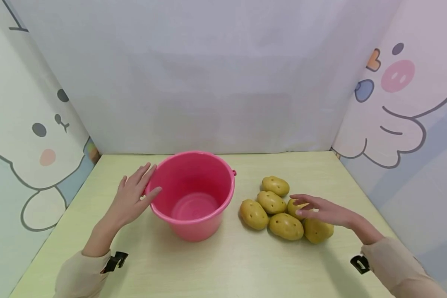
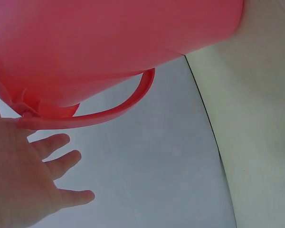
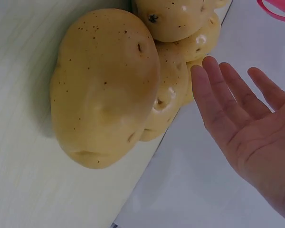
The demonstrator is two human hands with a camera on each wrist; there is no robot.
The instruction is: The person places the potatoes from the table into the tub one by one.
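A pink bucket (image 1: pixel 195 229) stands upright left of the table's middle, with nothing inside it. My left hand (image 1: pixel 131 198) rests at its left rim, fingers extended and thumb over the edge. In the left wrist view the bucket's handle (image 2: pixel 109 114) hangs down along the far side, past the spread fingers (image 2: pixel 64 164). Several yellow-brown potatoes (image 1: pixel 286 226) lie in a cluster right of the bucket. Above the right-hand ones hovers my right hand (image 1: pixel 325 211), fingers loosely extended and holding nothing; it partly hides one potato. The right wrist view shows a large potato (image 3: pixel 104 90) beside the open palm.
The pale wooden table (image 1: pixel 223 273) ends at a white back curtain (image 1: pixel 223 82). Side panels with cartoon animals, a left panel (image 1: pixel 18 124) and a right panel (image 1: pixel 413 124), border it. Black clips sit at both cuffs.
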